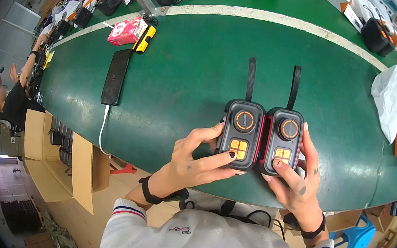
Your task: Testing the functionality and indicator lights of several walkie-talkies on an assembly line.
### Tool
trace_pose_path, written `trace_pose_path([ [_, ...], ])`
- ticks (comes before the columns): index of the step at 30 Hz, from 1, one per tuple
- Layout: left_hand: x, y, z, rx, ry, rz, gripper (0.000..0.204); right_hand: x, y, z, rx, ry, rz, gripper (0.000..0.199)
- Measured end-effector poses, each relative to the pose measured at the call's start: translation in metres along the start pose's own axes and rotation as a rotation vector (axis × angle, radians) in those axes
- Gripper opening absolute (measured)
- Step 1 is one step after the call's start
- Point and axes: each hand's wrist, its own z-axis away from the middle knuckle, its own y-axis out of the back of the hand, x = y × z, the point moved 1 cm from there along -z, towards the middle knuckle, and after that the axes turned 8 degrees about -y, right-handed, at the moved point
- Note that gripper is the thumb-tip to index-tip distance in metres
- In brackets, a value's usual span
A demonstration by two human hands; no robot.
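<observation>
Two boxy black handheld devices stand side by side at the near edge of the green table. Each has a round orange-ringed knob, a block of orange buttons and a black strap stretching away from me. My left hand point(194, 156) grips the left device point(243, 135), with a fingertip over its orange buttons. Around the right device point(282, 140) the fingers of my right hand point(299, 180) are closed, one fingertip at its buttons. Red trim shows on the facing sides of the two devices, which sit very close together. Their undersides are hidden.
On the green table point(180, 71) lie a black phone point(116, 77) on a white cable, a pink tissue pack point(128, 31) and a yellow-black tool point(144, 40). An open carton point(84, 171) stands at the left. White bags point(387, 96) and boxes line the right. Another person point(13, 99) works at far left.
</observation>
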Motion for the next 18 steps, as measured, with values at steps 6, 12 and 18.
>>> trace_pose_path([
  [6,0.0021,0.0021,0.0000,-0.015,0.022,0.005,0.057,-0.0024,0.0013,-0.0010,0.005,-0.005,-0.004,0.042],
  [12,0.0012,0.0025,-0.0010,-0.009,0.014,0.014,0.056,-0.0022,0.0015,-0.0013,0.006,-0.004,-0.011,0.044],
  [18,0.0041,0.0058,-0.0019,-0.042,0.006,-0.040,0.058,-0.0027,0.0017,-0.0004,-0.006,0.003,-0.032,0.048],
])
